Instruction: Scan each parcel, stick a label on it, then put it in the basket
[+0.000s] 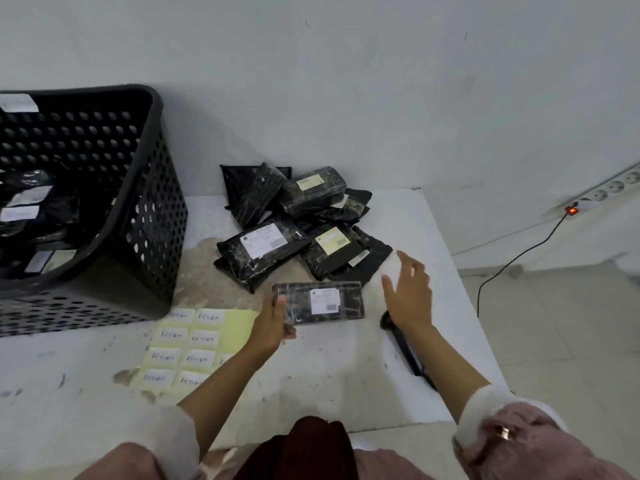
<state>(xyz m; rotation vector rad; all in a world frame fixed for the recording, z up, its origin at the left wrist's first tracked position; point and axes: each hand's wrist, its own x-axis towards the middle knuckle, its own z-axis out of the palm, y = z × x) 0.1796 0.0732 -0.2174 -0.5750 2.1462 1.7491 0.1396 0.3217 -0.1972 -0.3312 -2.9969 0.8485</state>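
We hold one parcel [320, 303] by its left end in our left hand [273, 323], fingers curled round it, its white address slip facing up so it can be read. Our right hand [408, 292] hovers spread and empty above the dark scanner [403, 344], likely reaching for it. The sticker sheet [183, 351] and basket [104, 202] lie close on the left.

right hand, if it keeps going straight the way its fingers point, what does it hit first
The right hand, open with fingers pointing up and slightly left, would probably first meet the black parcel at the pile's near right edge. How high the hand hangs above the table is unclear, so it might pass over.
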